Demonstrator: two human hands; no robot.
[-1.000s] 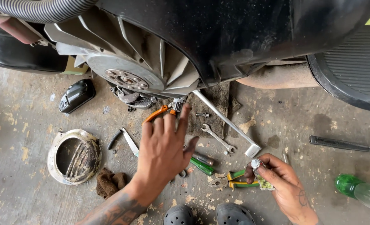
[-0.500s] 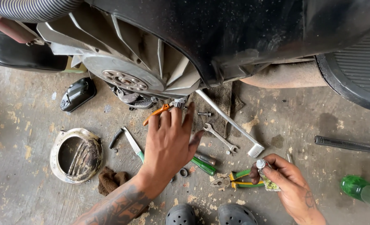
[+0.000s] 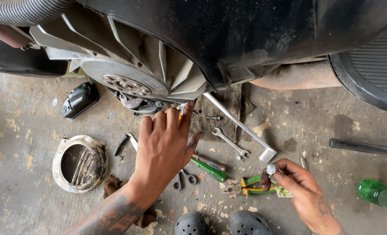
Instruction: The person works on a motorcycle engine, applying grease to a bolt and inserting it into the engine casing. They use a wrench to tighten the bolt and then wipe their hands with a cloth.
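My left hand stretches flat over the concrete floor, fingers close together, holding nothing. Its fingertips lie near an orange-handled tool, which they mostly hide, just below the grey finned engine housing. My right hand is at the lower right and grips a small tube with a silver cap and a greenish label. Beside that hand lie pliers with green and yellow handles. A green-handled screwdriver and a small plier tool lie between my two hands.
A combination wrench, a long L-shaped bar and a bolt lie by a dark rag. A round metal cover and a black cover are at left. A green bottle and a black-handled tool are at right. Dark clogs show at the bottom.
My left hand's fingers have drawn together and slid over the orange-handled tool, which now is mostly covered. My right hand keeps holding the small tube in about the same place.
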